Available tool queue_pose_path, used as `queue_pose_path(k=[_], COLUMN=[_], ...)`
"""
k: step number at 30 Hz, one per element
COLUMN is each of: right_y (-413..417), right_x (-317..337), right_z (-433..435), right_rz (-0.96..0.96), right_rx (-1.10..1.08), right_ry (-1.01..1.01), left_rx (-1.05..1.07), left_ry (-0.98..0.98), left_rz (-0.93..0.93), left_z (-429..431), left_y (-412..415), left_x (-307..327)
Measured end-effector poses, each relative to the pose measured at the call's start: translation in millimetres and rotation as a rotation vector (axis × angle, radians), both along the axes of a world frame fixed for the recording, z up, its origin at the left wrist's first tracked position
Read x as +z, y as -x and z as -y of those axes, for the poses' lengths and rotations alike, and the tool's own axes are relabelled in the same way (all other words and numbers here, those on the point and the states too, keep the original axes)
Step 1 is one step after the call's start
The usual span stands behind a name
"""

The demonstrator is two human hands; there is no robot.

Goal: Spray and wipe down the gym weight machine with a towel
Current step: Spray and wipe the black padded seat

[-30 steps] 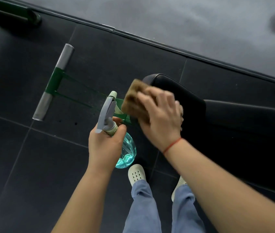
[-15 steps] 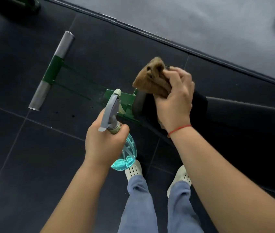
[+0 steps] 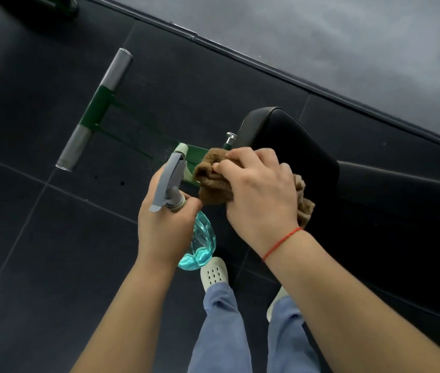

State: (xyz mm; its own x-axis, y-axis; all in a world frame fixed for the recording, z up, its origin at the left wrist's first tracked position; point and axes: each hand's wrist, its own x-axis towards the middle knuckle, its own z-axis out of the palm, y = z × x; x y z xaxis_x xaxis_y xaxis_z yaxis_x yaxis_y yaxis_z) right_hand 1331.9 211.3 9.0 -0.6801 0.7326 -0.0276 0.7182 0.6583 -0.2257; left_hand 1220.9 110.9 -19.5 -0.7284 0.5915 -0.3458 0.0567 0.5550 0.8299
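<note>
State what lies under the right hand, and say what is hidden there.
The right hand grips a bunched brown towel, which sticks out on both sides, at the edge of the black seat pad. The surface beneath the towel is covered, so contact cannot be confirmed.

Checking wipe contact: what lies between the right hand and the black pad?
The brown towel, bunched under the right hand over the pad's near end, in the head view.
</note>
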Motion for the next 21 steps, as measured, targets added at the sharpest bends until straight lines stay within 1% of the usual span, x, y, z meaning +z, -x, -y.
queue_pose_path(k=[3, 6, 8, 10, 13, 15, 17, 21], right_y=[28.7, 56.3, 68.0, 73.1, 73.0, 69.7, 62.9, 45.7], right_x=[14.7, 14.2, 8.9, 3.8, -1.1, -1.5, -0.5, -3.4], right_z=[-20.1, -48.6, -76.6, -108.3, -134.1, -130.0, -114.0, -61.1], right_rz=[0.219, 0.383, 0.458, 0.504, 0.518, 0.51, 0.48, 0.335], right_rx=[0.159, 0.22, 0.142, -0.003, -0.166, -0.172, -0.105, 0.085], right_ry=[-0.013, -0.081, -0.128, -0.13, -0.011, 0.016, -0.052, -0.179], left_rx=[0.02, 0.038, 0.016, -0.023, -0.027, -0.011, -0.004, 0.035], left_ry=[0.017, 0.016, 0.023, 0.015, 0.019, 0.027, 0.02, 0.037], left_rz=[0.009, 0.004, -0.017, -0.037, -0.042, -0.025, -0.02, -0.02], left_z=[3.0, 6.2, 7.5, 6.6, 5.7, 5.9, 6.0, 3.3], left_y=[4.9, 7.7, 8.2, 6.6, 6.7, 8.0, 9.3, 9.9], left_x=[0.8, 6.7, 11.0, 14.4, 15.4, 14.9, 14.8, 13.2])
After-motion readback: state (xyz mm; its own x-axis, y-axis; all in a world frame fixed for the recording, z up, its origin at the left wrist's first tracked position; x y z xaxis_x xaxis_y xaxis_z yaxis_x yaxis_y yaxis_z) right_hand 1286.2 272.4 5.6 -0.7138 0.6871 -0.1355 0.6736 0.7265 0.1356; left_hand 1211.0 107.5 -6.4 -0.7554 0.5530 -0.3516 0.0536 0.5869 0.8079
